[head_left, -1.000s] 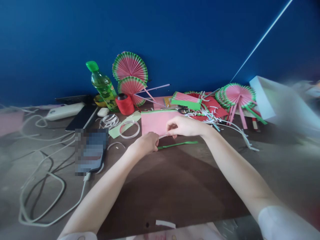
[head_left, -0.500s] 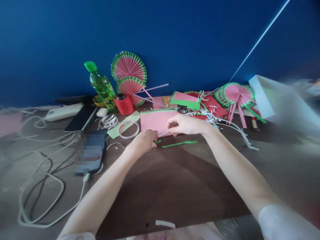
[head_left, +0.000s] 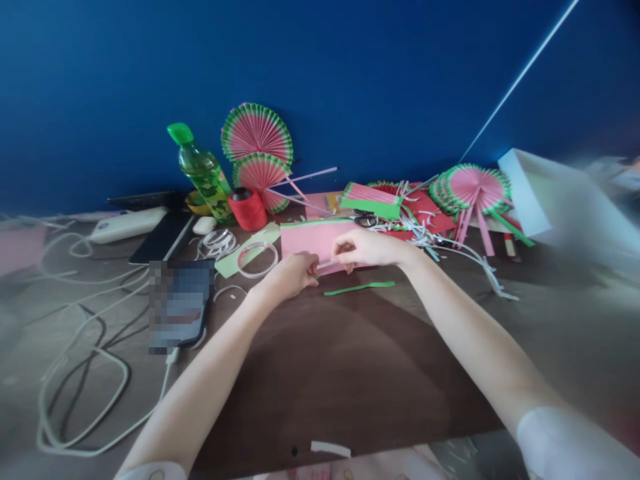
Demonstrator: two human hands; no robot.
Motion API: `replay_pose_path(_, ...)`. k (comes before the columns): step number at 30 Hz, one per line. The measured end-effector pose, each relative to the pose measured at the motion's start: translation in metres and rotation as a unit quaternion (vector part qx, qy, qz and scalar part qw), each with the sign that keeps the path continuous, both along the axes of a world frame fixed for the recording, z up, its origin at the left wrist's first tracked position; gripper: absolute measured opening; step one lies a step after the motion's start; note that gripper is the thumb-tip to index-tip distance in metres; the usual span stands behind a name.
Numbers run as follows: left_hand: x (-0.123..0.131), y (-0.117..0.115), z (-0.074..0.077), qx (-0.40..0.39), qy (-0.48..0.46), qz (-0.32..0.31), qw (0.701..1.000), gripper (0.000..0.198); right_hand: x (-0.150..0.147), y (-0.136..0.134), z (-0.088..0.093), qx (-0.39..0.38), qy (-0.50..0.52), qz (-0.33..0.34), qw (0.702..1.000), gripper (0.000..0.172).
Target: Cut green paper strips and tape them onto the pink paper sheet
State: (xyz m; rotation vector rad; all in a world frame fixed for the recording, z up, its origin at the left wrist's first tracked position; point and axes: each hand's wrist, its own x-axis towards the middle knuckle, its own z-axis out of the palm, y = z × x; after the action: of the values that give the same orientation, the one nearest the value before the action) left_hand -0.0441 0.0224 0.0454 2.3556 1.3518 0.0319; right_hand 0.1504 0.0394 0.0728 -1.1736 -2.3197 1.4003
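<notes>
Between the pinched fingers of the left hand [head_left: 300,272] and right hand [head_left: 363,248] runs a pale strip [head_left: 325,265] (loose, or the folded near edge of the pink sheet [head_left: 306,239], hard to tell), probably light, flimsy and easily creased, best held near both ends. Farther out are a green-capped bottle [head_left: 206,181] and a white box [head_left: 527,200], contents unclear.

from the person's head, the single camera faces forward and down toward the left hand [head_left: 294,275] and right hand [head_left: 364,247], close above the table [head_left: 345,367], blue wall [head_left: 370,80] beyond.
</notes>
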Motion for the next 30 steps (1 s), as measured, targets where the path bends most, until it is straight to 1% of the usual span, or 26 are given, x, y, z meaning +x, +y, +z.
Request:
replay_pose_path(4,-0.003,0.003,0.0,-0.029,-0.03,0.01,0.999,0.014,-0.001,0.011,-0.024,-0.081,0.033,-0.009,0.996,0.011)
replay_pose_path(7,-0.007,0.004,-0.001,-0.042,-0.06,0.001,0.997,0.01,0.001,0.019,-0.04,-0.106,0.064,-0.016,0.992,0.015)
replay_pose_path(10,-0.011,0.006,-0.004,-0.039,-0.07,0.006,0.997,0.011,0.005,0.025,-0.049,-0.12,0.089,-0.03,0.988,0.018)
replay_pose_path(12,-0.013,0.005,-0.007,-0.029,-0.069,0.009,0.997,0.013,0.006,0.026,-0.05,-0.121,0.095,-0.036,0.987,0.017)
replay_pose_path(14,-0.016,0.001,-0.01,-0.003,-0.075,-0.001,0.997,0.014,0.005,0.026,-0.049,-0.115,0.094,-0.041,0.988,0.014)
replay_pose_path(17,-0.021,-0.012,-0.017,0.082,-0.089,-0.033,0.992,0.018,0.004,0.024,-0.046,-0.104,0.086,-0.062,0.989,0.009)
replay_pose_path(20,-0.025,-0.027,-0.026,0.184,-0.081,-0.073,0.977,0.024,0.002,0.022,-0.043,-0.108,0.082,-0.086,0.987,0.005)
replay_pose_path(22,-0.029,-0.035,-0.031,0.222,-0.079,-0.1,0.967,0.028,0.002,0.021,-0.042,-0.114,0.085,-0.095,0.985,0.005)
replay_pose_path(23,-0.03,-0.038,-0.033,0.229,-0.084,-0.108,0.964,0.028,0.002,0.021,-0.042,-0.117,0.088,-0.098,0.984,0.005)
replay_pose_path(25,-0.031,-0.04,-0.035,0.23,-0.111,-0.097,0.962,0.024,0.002,0.021,-0.043,-0.121,0.095,-0.098,0.983,0.005)
replay_pose_path(27,-0.029,-0.04,-0.034,0.216,-0.139,-0.056,0.965,0.016,0.002,0.022,-0.044,-0.119,0.098,-0.095,0.984,0.004)
replay_pose_path(30,-0.023,-0.039,-0.031,0.175,-0.155,0.008,0.972,0.005,0.003,0.022,-0.046,-0.108,0.096,-0.089,0.985,0.004)
